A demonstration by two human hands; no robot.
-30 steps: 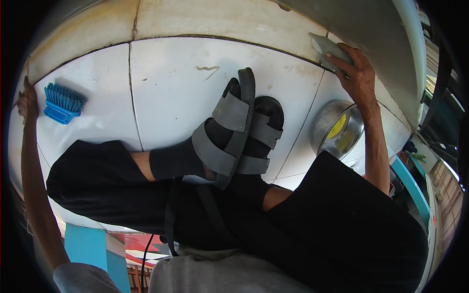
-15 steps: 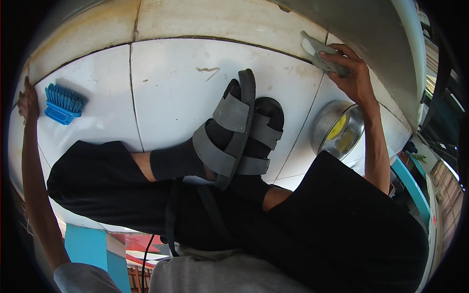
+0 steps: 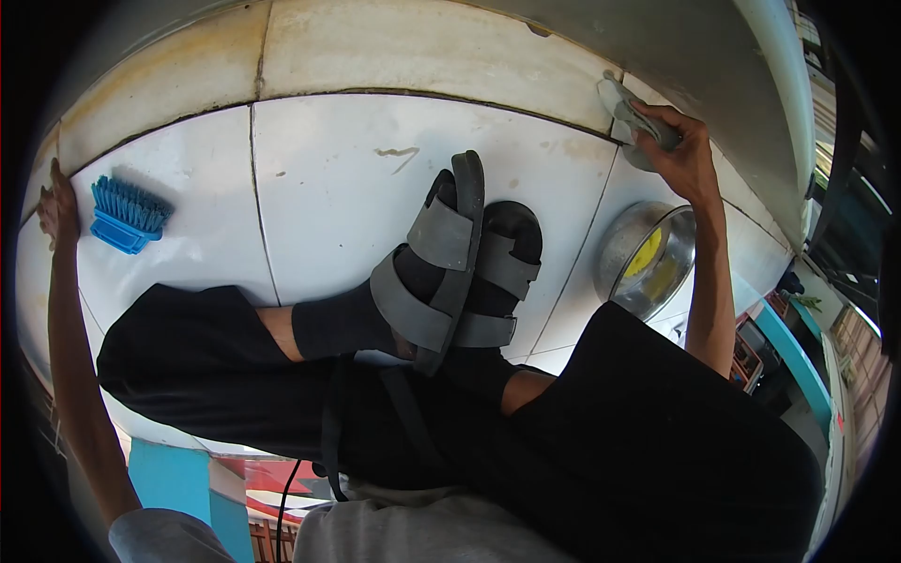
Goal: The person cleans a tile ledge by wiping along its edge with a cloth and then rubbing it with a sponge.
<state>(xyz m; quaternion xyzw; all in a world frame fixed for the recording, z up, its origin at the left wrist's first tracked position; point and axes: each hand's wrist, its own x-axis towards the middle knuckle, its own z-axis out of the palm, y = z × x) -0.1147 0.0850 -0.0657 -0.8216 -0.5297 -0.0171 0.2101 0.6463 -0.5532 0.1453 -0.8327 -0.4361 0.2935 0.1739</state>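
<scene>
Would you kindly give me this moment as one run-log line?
right hand: holding grey cloth at pale edge tiles | left hand: open beside blue brush | metal bowl: yellow item inside

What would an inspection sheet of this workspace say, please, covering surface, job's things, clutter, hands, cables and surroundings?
Surface: white tiles, dark joints, a brownish streak near the middle, yellow-brown staining along the upper row.
Job's things: grey cloth in use; blue brush at left; metal bowl at right, something yellow inside.
Clutter: small items beyond the blue edge, too unclear to name.
Hands: right grips the cloth; left is open at the far left, its contact unclear.
Cables: one black cord beside the grey shirt.
Surroundings: grey panel at upper right; sandals mid-view.
</scene>
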